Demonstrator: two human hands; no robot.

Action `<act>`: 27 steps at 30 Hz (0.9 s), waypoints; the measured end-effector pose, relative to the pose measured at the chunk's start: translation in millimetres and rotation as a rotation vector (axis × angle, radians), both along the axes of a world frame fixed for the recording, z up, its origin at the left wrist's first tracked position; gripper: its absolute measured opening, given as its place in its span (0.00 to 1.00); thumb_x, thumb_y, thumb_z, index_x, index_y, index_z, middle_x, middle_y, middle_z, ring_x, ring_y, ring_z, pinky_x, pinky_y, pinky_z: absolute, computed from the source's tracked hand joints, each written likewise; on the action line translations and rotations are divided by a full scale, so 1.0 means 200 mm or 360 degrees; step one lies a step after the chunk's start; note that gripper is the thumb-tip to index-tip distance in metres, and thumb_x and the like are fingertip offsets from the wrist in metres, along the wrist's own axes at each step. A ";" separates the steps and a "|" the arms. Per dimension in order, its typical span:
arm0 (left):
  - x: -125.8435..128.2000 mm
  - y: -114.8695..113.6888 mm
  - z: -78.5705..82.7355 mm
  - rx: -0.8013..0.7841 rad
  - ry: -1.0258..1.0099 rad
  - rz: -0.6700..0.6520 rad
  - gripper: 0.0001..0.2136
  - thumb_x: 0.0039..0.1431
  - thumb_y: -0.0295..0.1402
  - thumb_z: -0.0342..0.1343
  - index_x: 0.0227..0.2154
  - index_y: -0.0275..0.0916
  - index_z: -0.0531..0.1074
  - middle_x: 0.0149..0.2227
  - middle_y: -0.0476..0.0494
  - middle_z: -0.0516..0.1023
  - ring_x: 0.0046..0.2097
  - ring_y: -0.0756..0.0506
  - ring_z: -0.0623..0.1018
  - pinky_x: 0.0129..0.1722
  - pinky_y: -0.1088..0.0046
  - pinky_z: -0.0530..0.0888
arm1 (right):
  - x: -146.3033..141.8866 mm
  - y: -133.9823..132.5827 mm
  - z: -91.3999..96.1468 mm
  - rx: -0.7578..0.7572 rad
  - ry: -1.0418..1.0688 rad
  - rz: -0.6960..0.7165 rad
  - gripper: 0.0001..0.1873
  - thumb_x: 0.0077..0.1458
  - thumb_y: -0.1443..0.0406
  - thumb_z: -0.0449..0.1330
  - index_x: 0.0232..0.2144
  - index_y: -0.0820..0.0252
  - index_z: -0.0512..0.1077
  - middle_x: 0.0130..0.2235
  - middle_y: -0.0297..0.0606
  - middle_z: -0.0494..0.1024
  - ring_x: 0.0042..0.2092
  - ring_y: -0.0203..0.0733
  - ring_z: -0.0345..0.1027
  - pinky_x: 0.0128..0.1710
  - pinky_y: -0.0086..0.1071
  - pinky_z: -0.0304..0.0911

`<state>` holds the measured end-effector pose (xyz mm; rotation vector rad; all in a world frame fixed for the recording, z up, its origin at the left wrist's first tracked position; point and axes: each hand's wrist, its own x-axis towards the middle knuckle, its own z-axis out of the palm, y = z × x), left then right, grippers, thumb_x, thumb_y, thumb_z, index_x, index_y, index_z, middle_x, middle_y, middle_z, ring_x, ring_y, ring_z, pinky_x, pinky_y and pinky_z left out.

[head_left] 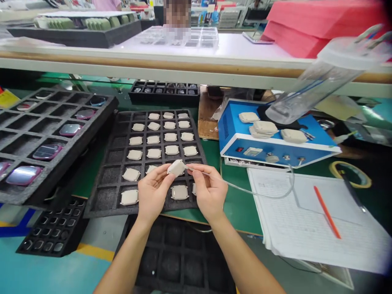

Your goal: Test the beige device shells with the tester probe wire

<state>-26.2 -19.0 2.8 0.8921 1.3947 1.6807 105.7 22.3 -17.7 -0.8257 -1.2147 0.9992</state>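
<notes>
Over foam tray (115,156): left hand (154,190) pinches one beige case (176,168); right hand (211,190) grips one clear tube (245,189); paper (306,244) writing illegible.

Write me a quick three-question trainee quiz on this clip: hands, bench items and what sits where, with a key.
1. Which hand holds the raised case?
2. True or false: the orange stick lies on the papers.
3. What rests on the blue box?
A) tape roll
B) several cases
C) black tray

Key: 1. The left hand. 2. True. 3. B.
</notes>
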 end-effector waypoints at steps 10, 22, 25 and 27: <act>0.01 0.00 0.00 -0.0011 0.0082 0.0041 0.16 0.51 0.38 0.72 0.42 0.38 0.83 0.43 0.38 0.87 0.45 0.39 0.86 0.50 0.63 0.82 | 0.00 0.00 0.00 -0.0025 -0.0015 -0.0008 0.07 0.64 0.59 0.62 0.39 0.55 0.79 0.41 0.40 0.85 0.42 0.44 0.82 0.46 0.40 0.80; 0.02 0.00 0.01 0.0038 0.0074 0.0041 0.14 0.51 0.36 0.72 0.41 0.39 0.83 0.43 0.39 0.87 0.44 0.40 0.86 0.49 0.65 0.82 | 0.00 0.00 0.00 0.0002 -0.0016 0.0003 0.06 0.64 0.61 0.62 0.39 0.54 0.79 0.41 0.39 0.85 0.43 0.44 0.82 0.47 0.40 0.80; 0.02 0.00 0.01 0.0054 0.0091 0.0032 0.13 0.52 0.36 0.72 0.41 0.39 0.83 0.43 0.40 0.87 0.44 0.40 0.86 0.48 0.66 0.83 | 0.00 0.00 -0.01 -0.0012 -0.0043 -0.0006 0.07 0.64 0.60 0.62 0.38 0.54 0.78 0.41 0.40 0.85 0.44 0.45 0.82 0.47 0.42 0.80; 0.02 0.00 0.01 0.0050 0.0103 0.0026 0.13 0.52 0.37 0.72 0.41 0.40 0.83 0.43 0.40 0.87 0.45 0.40 0.86 0.48 0.65 0.83 | 0.00 0.00 -0.01 -0.0017 -0.0043 -0.0008 0.07 0.64 0.59 0.62 0.38 0.55 0.78 0.41 0.40 0.85 0.44 0.46 0.82 0.47 0.42 0.80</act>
